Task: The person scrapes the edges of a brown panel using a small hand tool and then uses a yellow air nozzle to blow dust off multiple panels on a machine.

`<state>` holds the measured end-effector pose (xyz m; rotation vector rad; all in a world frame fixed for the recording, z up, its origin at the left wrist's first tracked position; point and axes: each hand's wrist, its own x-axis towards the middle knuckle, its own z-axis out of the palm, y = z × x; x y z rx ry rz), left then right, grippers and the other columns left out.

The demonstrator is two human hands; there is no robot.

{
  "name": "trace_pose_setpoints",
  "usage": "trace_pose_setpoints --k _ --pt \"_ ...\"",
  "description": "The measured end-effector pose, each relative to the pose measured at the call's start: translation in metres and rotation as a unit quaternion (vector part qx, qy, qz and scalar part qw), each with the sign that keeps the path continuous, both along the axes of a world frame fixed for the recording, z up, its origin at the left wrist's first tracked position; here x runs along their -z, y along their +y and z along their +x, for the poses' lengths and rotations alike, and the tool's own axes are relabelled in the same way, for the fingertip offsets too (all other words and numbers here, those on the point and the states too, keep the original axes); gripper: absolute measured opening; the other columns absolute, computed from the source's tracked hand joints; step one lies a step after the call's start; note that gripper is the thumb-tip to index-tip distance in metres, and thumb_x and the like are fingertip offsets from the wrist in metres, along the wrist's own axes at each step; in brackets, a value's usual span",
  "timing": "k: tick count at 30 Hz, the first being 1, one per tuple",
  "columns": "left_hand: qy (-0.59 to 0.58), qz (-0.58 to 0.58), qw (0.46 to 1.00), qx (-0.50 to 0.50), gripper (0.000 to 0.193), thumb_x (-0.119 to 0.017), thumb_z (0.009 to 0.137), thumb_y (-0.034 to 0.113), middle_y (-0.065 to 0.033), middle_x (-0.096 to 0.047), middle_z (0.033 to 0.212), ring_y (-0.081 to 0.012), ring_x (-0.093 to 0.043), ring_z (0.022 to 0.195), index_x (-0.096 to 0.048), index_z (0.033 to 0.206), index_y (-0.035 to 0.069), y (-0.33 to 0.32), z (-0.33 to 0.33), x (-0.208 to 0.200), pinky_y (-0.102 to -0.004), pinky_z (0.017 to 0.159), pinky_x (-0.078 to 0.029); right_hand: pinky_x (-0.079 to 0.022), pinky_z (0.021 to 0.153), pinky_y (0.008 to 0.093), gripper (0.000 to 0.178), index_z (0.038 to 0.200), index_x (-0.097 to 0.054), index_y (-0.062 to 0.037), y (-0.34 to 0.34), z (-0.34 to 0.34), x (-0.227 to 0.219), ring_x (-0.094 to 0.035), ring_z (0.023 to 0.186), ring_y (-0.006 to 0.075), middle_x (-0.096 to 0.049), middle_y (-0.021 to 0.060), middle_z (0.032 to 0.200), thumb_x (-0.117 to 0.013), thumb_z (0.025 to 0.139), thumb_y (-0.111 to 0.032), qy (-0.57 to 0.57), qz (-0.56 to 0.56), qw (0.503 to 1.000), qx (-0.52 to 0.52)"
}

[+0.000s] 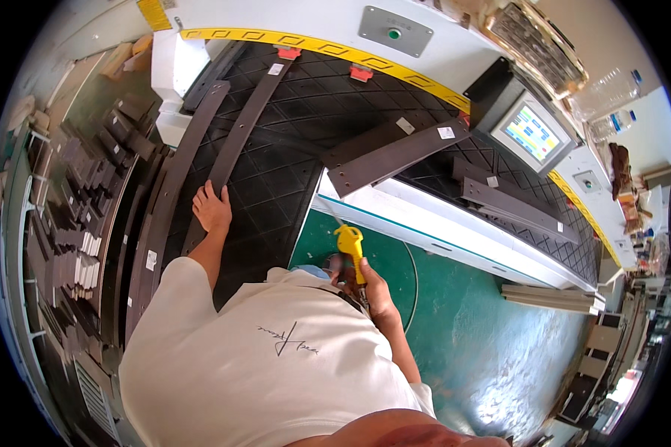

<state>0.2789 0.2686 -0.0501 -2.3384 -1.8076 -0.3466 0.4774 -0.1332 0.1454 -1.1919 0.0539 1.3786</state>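
My left hand [213,211] lies with spread fingers on a long dark brown board [240,134], which has drilled holes and a small white label near its far end. My right hand [378,293] is wrapped round the handle of a yellow air blow gun [350,244], held low in front of my body. Its thin nozzle points up and away, toward the machine's edge. Left of the touched board runs a second long dark board [177,175]. Both rest on a black grooved belt [272,175].
More brown boards [399,158] lie ahead, and others [514,200] to the right. A white machine beam with a yellow strip [335,51] spans the far side; a screen [531,132] hangs there. Racked boards [89,201] stand left. A hose [415,277] curves over green floor [484,335].
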Motion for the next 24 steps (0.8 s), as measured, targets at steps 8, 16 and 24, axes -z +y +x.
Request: trace_pose_setpoints --k 8,16,24 --pt "-0.012 0.0 1.0 -0.004 0.062 -0.054 0.107 0.058 -0.0105 -0.058 0.146 -0.0322 -0.052 0.136 -0.051 0.152 0.015 0.002 -0.006 0.001 -0.0485 0.113 -0.043 -0.042 0.083 0.0266 0.051 0.112 -0.07 -0.0099 -0.018 0.017 0.018 -0.052 0.088 0.0102 -0.066 -0.0005 0.097 -0.041 0.115 -0.052 -0.196 0.038 0.966 -0.161" --pt "0.003 0.049 0.999 0.017 0.059 -0.058 0.106 0.055 -0.0103 -0.06 0.142 -0.0326 -0.056 0.131 -0.053 0.149 0.014 0.003 -0.004 0.006 -0.0487 0.107 -0.048 -0.041 0.079 0.0258 0.044 0.112 -0.068 -0.0066 -0.031 0.018 -0.016 -0.049 0.087 0.0081 -0.065 -0.0024 0.096 -0.046 0.116 -0.045 -0.216 0.037 0.965 -0.148" --pt "-0.004 0.057 0.998 0.025 0.059 -0.058 0.106 0.055 -0.0104 -0.061 0.14 -0.0326 -0.057 0.129 -0.056 0.147 0.014 0.002 0.0 0.004 -0.0487 0.106 -0.048 -0.039 0.061 0.0233 0.038 0.113 -0.061 -0.0095 -0.072 0.029 -0.003 -0.049 0.073 0.0069 -0.062 -0.0007 0.089 -0.046 0.116 -0.044 -0.442 -0.153 0.854 0.229"
